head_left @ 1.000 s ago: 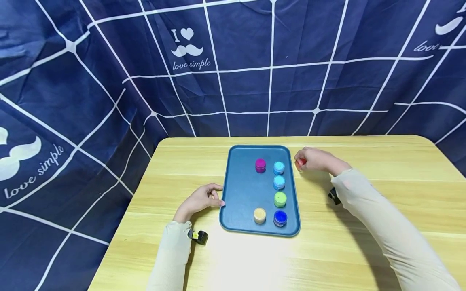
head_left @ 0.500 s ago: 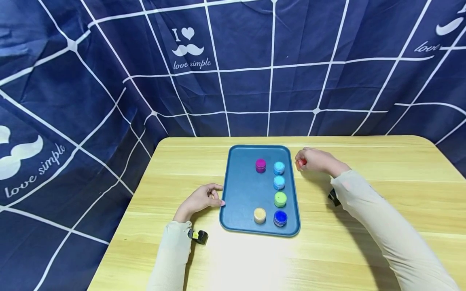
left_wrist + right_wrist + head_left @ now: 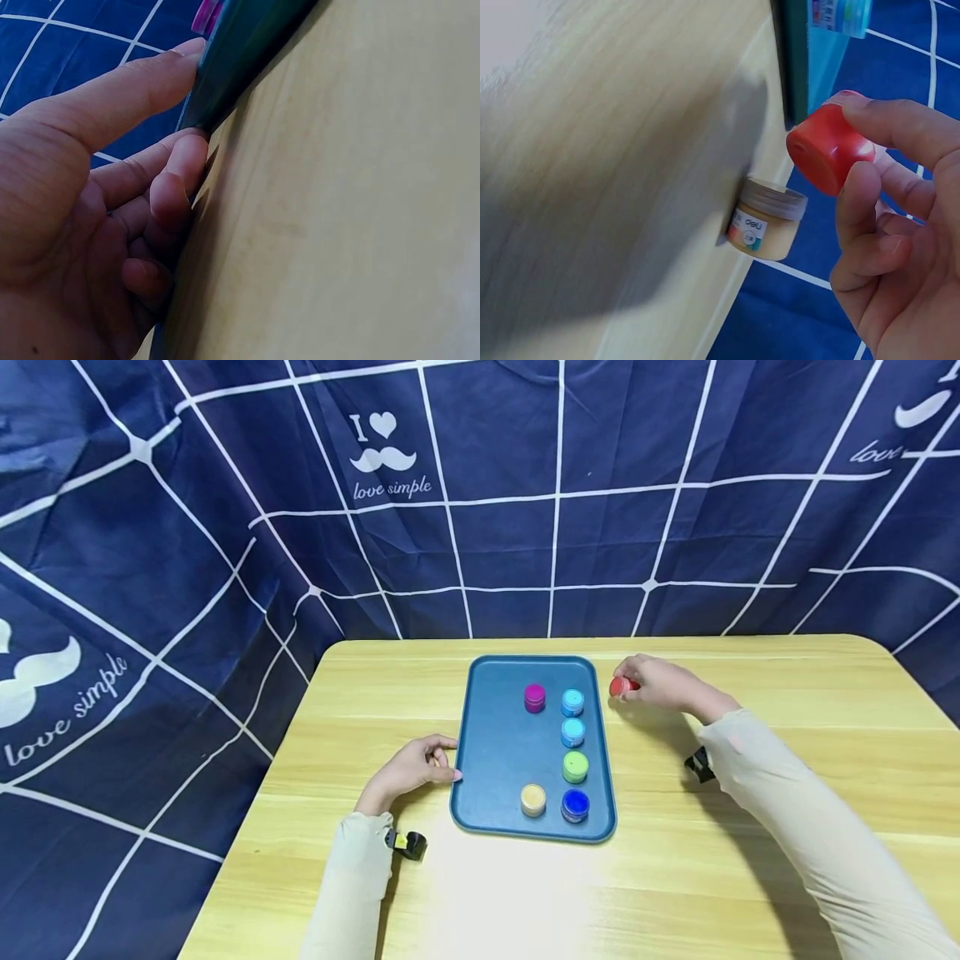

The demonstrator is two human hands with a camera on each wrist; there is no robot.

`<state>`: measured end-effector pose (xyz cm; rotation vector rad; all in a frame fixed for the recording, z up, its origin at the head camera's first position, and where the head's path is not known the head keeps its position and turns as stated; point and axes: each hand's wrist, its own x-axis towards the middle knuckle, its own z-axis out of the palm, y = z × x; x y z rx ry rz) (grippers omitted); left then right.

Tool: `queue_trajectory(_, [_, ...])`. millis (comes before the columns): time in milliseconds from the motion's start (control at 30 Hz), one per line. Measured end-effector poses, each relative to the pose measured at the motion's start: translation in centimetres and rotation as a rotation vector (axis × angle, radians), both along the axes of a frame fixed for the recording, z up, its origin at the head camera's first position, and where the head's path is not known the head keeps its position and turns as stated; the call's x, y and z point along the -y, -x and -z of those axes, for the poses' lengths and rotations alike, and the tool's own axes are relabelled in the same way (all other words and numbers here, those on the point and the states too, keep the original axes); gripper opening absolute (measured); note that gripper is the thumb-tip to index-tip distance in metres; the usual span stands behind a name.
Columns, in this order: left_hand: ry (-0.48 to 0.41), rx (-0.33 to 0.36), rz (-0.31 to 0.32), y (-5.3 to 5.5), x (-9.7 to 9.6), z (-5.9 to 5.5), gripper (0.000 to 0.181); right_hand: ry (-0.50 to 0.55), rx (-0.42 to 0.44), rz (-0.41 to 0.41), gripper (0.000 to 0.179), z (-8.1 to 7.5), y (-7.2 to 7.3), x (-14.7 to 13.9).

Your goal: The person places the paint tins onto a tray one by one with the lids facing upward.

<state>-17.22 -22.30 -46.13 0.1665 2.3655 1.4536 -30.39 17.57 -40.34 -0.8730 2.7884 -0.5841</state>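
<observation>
My right hand (image 3: 656, 682) grips a small red paint jar (image 3: 829, 142) between thumb and fingers, past the tray's right rim. The jar is tilted, and one round end faces left in the head view. Close by it in the right wrist view stands a beige paint jar (image 3: 767, 217) with a clear lid and a label; my hand hides it in the head view. My left hand (image 3: 411, 768) touches the left rim of the dark teal tray (image 3: 491, 735), thumb tip and index fingertip apart along it. Its other fingers (image 3: 142, 277) are bent under the palm.
On the tray stand a magenta jar (image 3: 535, 697), two light blue jars (image 3: 573, 732), a green jar (image 3: 575, 767), a dark blue jar (image 3: 575, 806) and a cream-lidded jar (image 3: 533, 800). A blue patterned cloth (image 3: 502, 543) hangs behind the wooden table (image 3: 360, 693).
My right hand has moved slightly right and back with the red jar, whose round end now shows more. My left hand and the tray have stayed in place.
</observation>
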Motion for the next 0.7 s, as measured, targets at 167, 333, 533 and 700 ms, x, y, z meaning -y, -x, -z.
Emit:
queue_trajectory(167, [0.000,0.000,0.003,0.0,0.1,-0.1,0.057,0.056,0.034,0.039,0.027,-0.6,-0.3,0.1])
queue_trajectory(333, [0.000,0.011,-0.007,0.1,0.0,0.0,0.057,0.081,0.041,0.066,0.028,-1.1,-0.6,0.4])
queue_trajectory(533, [0.000,0.006,-0.001,0.0,0.1,0.0,0.057,0.100,-0.011,0.055,0.032,-1.7,-1.1,1.2])
queue_trajectory(700, [0.016,0.006,-0.008,-0.1,0.0,-0.1,0.057,0.115,-0.008,0.040,0.034,-2.1,-1.7,2.1])
